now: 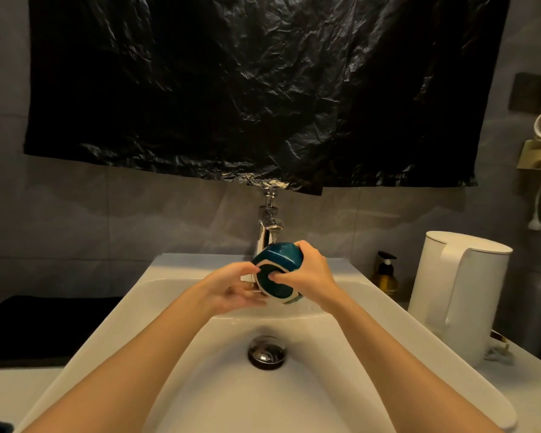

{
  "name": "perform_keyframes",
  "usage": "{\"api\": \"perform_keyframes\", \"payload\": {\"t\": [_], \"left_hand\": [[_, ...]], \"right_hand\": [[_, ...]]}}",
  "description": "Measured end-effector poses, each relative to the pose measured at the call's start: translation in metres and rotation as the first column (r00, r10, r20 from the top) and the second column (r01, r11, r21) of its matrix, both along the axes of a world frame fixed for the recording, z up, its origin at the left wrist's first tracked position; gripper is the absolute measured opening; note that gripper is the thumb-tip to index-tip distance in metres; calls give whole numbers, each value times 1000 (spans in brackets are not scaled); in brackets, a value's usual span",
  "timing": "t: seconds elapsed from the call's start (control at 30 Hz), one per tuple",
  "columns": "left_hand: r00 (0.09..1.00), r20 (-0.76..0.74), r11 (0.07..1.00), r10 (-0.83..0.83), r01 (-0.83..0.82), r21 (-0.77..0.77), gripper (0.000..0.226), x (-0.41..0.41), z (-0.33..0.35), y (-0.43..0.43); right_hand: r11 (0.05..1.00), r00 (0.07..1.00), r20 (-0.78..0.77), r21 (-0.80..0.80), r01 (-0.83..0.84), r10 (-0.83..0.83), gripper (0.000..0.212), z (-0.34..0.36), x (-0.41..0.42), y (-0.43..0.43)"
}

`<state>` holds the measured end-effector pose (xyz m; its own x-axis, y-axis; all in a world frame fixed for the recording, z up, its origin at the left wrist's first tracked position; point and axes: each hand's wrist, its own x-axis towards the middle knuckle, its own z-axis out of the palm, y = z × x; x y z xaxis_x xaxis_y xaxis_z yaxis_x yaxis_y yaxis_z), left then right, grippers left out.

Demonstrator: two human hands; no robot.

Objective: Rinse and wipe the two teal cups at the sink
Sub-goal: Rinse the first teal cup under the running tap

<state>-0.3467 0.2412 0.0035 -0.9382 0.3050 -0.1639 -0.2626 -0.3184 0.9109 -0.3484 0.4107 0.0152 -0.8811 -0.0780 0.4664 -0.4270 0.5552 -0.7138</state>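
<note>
One teal cup [280,260] with a pale unglazed foot ring is held tilted under the chrome faucet [268,226], its base turned toward me. My right hand [310,273] grips the cup from the right, thumb pressed on the base. My left hand [231,290] is at the cup's left side, its fingertips touching the base rim and the lower edge. The white sink [200,385] lies below both hands. A second teal cup is not in view.
A metal drain plug [266,352] sits in the basin's middle. A white electric kettle [456,295] and an amber pump bottle [385,275] stand on the counter to the right. A dark mat [44,326] lies on the left. Black plastic sheeting [263,89] covers the wall above.
</note>
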Motion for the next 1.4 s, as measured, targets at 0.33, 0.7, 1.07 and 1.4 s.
{"api": "perform_keyframes", "payload": {"t": [0.33,0.7,1.07,1.4], "left_hand": [[975,176,990,138,-140,-3,40,7,11,-2],[854,-246,810,458,-515,-280,16,1,6,9],[863,-302,827,405,-487,-280,12,-1,-1,17],[849,-337,804,406,-508,-310,19,-1,1,14]], "right_hand": [[760,832,-458,646,70,313,50,-17,2,-12],[698,934,-182,711,-91,308,43,-16,12,-18],[501,936,-256,859,106,242,62,-20,13,-16],[616,976,-88,786,-54,198,25,4,27,-6]]}}
